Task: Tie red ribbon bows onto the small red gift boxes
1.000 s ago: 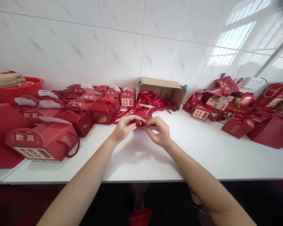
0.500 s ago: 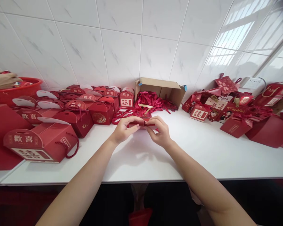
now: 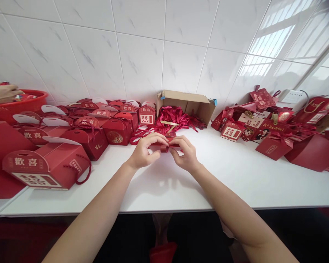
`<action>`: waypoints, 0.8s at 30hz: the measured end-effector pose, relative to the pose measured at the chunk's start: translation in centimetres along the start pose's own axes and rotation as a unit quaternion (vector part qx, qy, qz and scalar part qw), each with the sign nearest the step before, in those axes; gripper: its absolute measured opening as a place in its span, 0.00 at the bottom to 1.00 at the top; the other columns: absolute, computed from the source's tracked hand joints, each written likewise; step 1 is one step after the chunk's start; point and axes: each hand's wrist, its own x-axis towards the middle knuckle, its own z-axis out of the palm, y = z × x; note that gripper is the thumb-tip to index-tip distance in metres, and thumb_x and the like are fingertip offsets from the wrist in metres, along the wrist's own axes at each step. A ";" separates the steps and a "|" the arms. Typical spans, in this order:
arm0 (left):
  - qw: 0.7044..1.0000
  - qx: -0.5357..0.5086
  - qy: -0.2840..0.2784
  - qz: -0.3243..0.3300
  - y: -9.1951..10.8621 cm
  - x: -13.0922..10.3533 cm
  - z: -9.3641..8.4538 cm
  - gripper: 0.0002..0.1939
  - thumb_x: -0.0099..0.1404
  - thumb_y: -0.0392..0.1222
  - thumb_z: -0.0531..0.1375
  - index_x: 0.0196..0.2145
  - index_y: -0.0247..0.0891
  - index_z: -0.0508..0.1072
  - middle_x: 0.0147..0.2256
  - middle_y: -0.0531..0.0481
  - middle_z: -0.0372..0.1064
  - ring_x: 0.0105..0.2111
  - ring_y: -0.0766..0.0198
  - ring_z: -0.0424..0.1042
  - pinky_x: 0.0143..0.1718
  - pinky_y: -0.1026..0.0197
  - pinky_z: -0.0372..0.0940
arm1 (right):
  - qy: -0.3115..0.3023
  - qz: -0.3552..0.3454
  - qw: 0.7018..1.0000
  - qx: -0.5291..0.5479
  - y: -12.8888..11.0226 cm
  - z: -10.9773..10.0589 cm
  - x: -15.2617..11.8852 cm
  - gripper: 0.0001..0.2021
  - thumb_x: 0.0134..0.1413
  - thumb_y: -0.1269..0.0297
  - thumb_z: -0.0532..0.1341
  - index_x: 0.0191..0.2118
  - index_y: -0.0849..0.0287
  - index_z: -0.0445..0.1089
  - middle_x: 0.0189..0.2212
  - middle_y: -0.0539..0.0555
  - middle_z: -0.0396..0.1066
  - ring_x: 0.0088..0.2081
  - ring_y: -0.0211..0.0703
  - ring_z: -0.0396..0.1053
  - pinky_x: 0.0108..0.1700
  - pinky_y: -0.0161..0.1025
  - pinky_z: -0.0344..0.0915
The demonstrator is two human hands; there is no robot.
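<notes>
"White tiled wall [image 3: 142,58] at the back, white worktop [image 3: 235,182] along it. Where are the person's hands?"

"Over the middle of the worktop, near each other. Between them is a red strip [image 3: 164,149], its middle curled into a small loop."

"How does each grip stand?"

"The right hand [image 3: 185,153] has a narrow grip, thumb and fingers pinching the strip beside the loop. The left hand [image 3: 146,151] curves its fingers over the other side, thumb lower down; whether that grip presses on the strip, one cannot tell."

"And just beyond?"

"A heap of red ribbon [image 3: 174,116], spilling from a cardboard box [image 3: 186,96] that lies on its side."

"What stands to the left?"

"Rows of red gift boxes [image 3: 117,131], and past them a red tub [image 3: 24,107] with another person's hand [image 3: 1,93] over it."

"To the right?"

"More small boxes [image 3: 275,147], some with bows, and a white power strip [image 3: 292,96] behind."
</notes>
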 end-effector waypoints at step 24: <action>0.990 -0.052 0.086 -0.098 -0.7 -0.2 0.8 0.19 0.57 0.38 0.64 0.44 0.41 0.62 0.34 0.50 0.71 0.38 0.62 0.74 0.41 0.59 0.68 | -0.004 0.019 1.000 -0.011 -0.4 -0.4 0.8 0.09 0.56 0.71 0.58 0.43 0.54 0.69 0.35 0.55 0.69 0.37 0.44 0.68 0.37 0.42 0.69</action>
